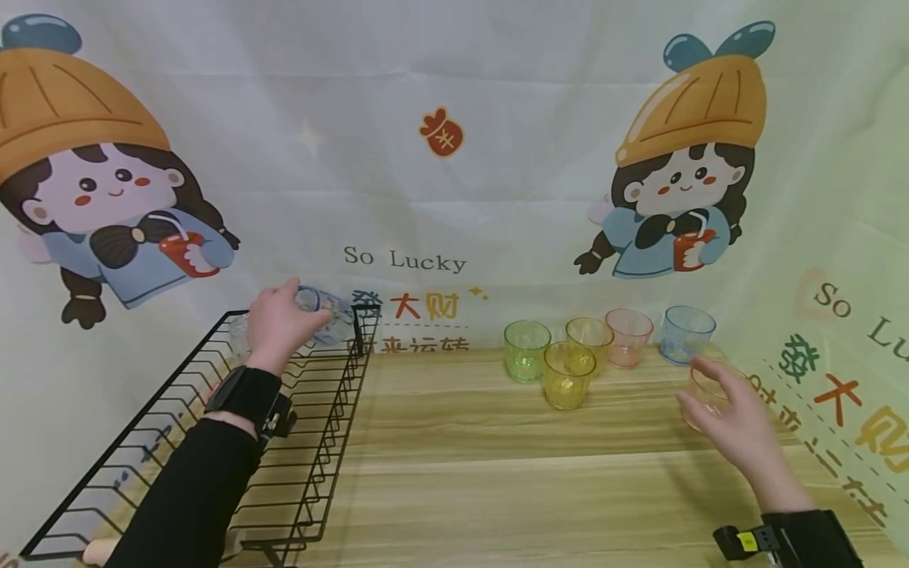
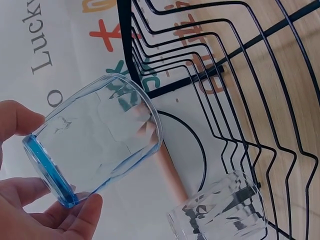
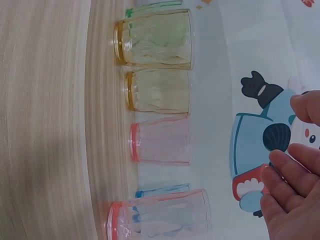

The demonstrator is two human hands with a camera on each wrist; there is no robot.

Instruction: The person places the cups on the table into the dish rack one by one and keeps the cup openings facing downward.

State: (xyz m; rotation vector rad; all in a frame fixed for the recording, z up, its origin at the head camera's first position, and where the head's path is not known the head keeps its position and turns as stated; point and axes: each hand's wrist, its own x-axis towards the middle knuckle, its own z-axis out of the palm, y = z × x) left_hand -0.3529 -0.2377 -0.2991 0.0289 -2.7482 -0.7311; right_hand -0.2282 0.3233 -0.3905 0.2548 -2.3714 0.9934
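Note:
My left hand [image 1: 279, 325] pinches the thick blue base of a clear blue-tinted drinking glass [image 2: 102, 132]. The glass lies tilted on its side in the air, at the far end of a black wire rack [image 2: 127, 40]. Below it in the left wrist view, a colourless glass [image 2: 220, 210] sits against the rack's wires. Over on the right side of the table, my right hand [image 1: 742, 426] has its fingers spread and loosely bent, holding nothing. Close by it stands an upright pink-based glass [image 3: 165, 215], partly hidden behind the hand in the head view.
Along the table's back stand a green glass [image 1: 527, 353], two yellow glasses, one in front [image 1: 568, 379], a pink glass [image 1: 628, 339] and a blue glass [image 1: 686, 335]. A printed cloth [image 1: 518, 181] hangs behind and at the sides. The wooden table [image 1: 511, 489] spreads between the hands.

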